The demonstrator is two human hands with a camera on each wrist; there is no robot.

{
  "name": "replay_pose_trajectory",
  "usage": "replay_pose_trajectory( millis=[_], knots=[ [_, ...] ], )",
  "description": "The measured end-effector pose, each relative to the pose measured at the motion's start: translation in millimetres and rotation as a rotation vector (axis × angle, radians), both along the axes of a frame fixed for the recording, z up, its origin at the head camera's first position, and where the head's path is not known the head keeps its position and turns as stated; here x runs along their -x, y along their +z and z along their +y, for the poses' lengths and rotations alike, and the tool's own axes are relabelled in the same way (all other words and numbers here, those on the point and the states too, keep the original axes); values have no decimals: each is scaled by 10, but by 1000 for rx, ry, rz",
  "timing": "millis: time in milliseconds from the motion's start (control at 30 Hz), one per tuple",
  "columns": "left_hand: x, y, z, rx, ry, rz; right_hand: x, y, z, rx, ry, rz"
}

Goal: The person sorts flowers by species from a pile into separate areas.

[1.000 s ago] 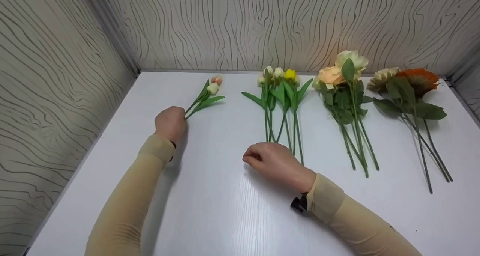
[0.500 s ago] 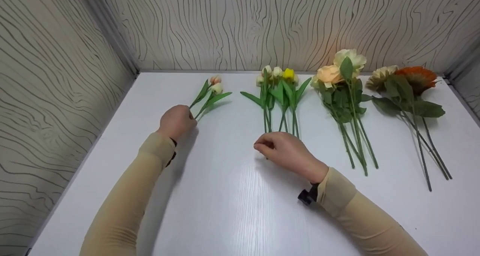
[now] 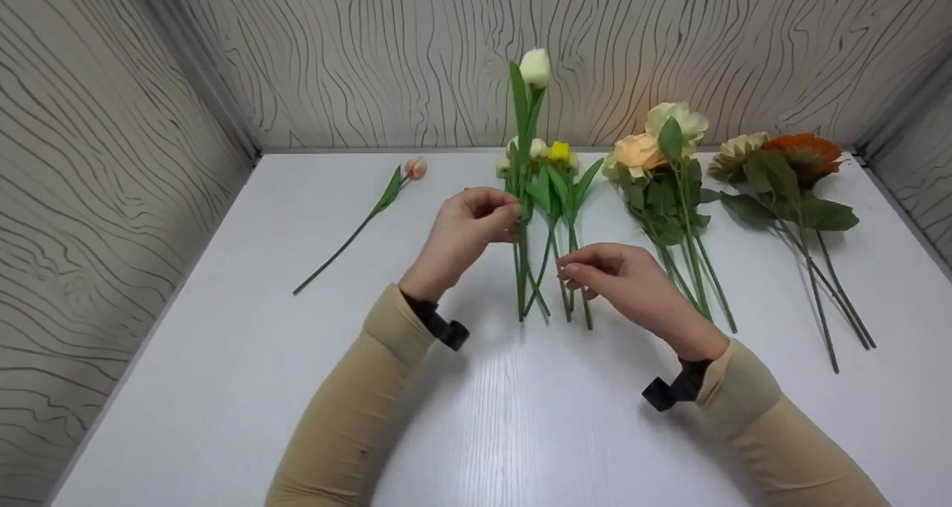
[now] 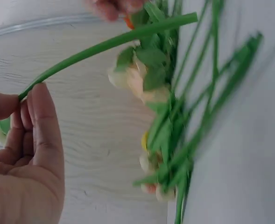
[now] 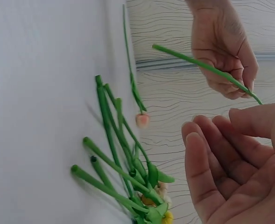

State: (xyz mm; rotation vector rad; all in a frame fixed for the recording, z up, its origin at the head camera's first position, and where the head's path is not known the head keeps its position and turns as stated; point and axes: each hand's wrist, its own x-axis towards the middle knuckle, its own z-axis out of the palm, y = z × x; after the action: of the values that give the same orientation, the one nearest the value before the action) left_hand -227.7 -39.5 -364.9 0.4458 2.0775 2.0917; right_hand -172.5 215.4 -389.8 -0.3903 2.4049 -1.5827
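Note:
My left hand pinches the green stem of a white tulip between thumb and fingers, holding it upright above the table. In the left wrist view, the bare lower end of that stem sticks out past the fingertips. My right hand hovers to the right, fingers loosely bent; its palm holds nothing in the right wrist view. Beneath and behind both hands lies a bunch of tulips with white and yellow heads. A single peach tulip lies by itself on the left of the table.
Right of the tulips lie cream and peach roses with leafy stems. Farther right are an orange flower and a beige one. The white table ends at a wood-patterned back wall.
My left hand has moved right and lifted the white tulip off the table, leaving the peach tulip behind on the left. My right hand has shifted right and slightly up.

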Motion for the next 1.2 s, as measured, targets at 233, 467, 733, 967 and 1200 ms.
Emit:
replay_pose_trajectory(
  millis=[233, 467, 733, 967, 1200],
  knots=[
    [-122, 12, 453, -163, -37, 34, -96, 194, 36, 110, 36, -92],
    [-142, -7, 452, -187, -48, 38, -140, 161, -54, 129, 13, -57],
    [-124, -33, 429, -175, -58, 50, -112, 106, -52, 113, -38, -18],
    [-120, -32, 440, -144, -39, 7, -104, 68, -62, 106, -56, -6],
    [-102, -56, 422, -115, 9, -12, -107, 51, -109, 90, -53, -25]
  ],
)
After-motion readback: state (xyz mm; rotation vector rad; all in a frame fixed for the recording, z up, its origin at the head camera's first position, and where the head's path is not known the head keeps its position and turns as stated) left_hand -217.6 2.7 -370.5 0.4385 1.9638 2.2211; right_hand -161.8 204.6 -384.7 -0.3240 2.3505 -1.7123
